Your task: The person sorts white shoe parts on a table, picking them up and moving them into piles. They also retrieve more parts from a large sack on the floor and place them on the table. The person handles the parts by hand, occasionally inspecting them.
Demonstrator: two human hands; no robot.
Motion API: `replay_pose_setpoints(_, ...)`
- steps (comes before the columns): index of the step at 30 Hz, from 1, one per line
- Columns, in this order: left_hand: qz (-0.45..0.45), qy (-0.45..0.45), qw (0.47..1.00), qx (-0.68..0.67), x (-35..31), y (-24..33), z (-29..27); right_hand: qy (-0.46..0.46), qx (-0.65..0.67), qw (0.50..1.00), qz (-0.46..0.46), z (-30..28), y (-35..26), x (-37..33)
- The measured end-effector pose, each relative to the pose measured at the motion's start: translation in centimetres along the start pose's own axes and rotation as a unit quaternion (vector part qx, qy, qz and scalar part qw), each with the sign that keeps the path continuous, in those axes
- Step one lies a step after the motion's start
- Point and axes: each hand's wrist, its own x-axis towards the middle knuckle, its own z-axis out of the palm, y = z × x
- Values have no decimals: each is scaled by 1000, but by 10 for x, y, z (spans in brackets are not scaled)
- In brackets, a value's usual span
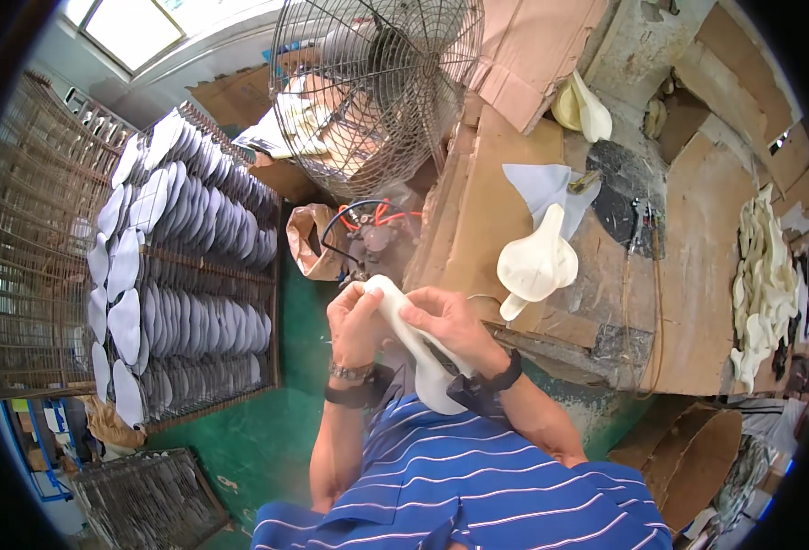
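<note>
A cream foam bicycle saddle pad (406, 332) is held in front of my body, its narrow nose up and its wide end down by my shirt. My left hand (353, 323) pinches the nose tip from the left. On the right side, my right hand (450, 321) grips the pad's edge, thumb on its face. A dark slot shows along the pad's middle. On the cardboard-covered bench to the right lie more cream saddle pads (535, 266), overlapping one another. Dark bands circle both wrists.
At the left stands a wire rack (198, 247) with rows of grey saddle-shaped pieces. A large caged fan (377, 87) is ahead, near a paper bag (311, 243) and hoses. The workbench (478, 220) carries a light cloth piece (537, 183); a pile of cream pads (764, 284) lies far right.
</note>
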Motion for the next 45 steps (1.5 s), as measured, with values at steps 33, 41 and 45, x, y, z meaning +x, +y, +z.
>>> replay_pose_setpoints(33,-29,-6,999,-33,-10,0,-7,-27,-60,998,-10,1,12,-3)
replay_pose_setpoints(41,-18,-11,1000,-5,-4,-4,-10,2,-31,999,-37,2,17,-2)
replay_pose_setpoints(45,-22,-43,999,-17,-8,-4,-10,-9,-13,1000,-11,-5,12,-1)
